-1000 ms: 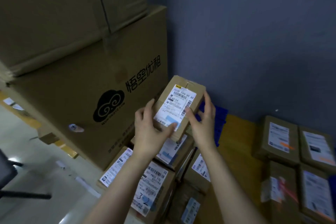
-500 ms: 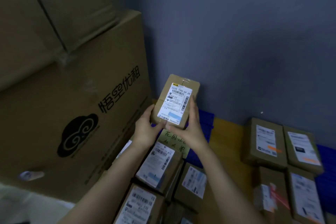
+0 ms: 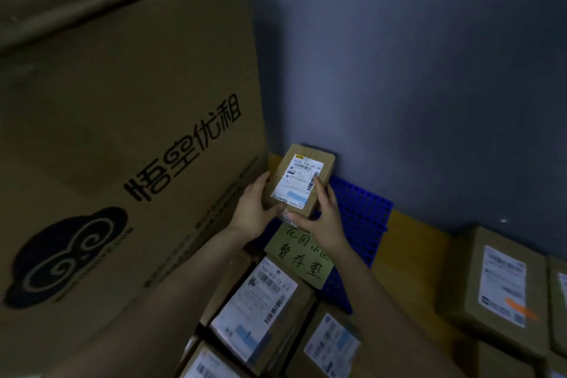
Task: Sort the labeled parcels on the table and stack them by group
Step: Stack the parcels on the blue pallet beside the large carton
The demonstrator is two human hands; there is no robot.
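Observation:
A small brown parcel (image 3: pixel 302 176) with a white shipping label is gripped from both sides, my left hand (image 3: pixel 253 209) on its left edge and my right hand (image 3: pixel 322 212) on its right edge and lower corner. It is low over a blue plastic mat (image 3: pixel 359 215) in the corner by the wall. Just in front of the hands lies a cardboard sign (image 3: pixel 302 258) with handwritten characters. Below it are more labeled parcels (image 3: pixel 260 307), side by side. Another group of labeled parcels (image 3: pixel 497 288) lies at the right.
A big printed cardboard carton (image 3: pixel 129 144) stands close on the left, with another carton on top of it. A grey-blue wall (image 3: pixel 414 70) closes the back. Bare wooden table top (image 3: pixel 411 252) shows between the blue mat and the right parcels.
Both hands have carried the small parcel forward and down, from in front of the big carton to the blue mat in the corner. The view has moved closer.

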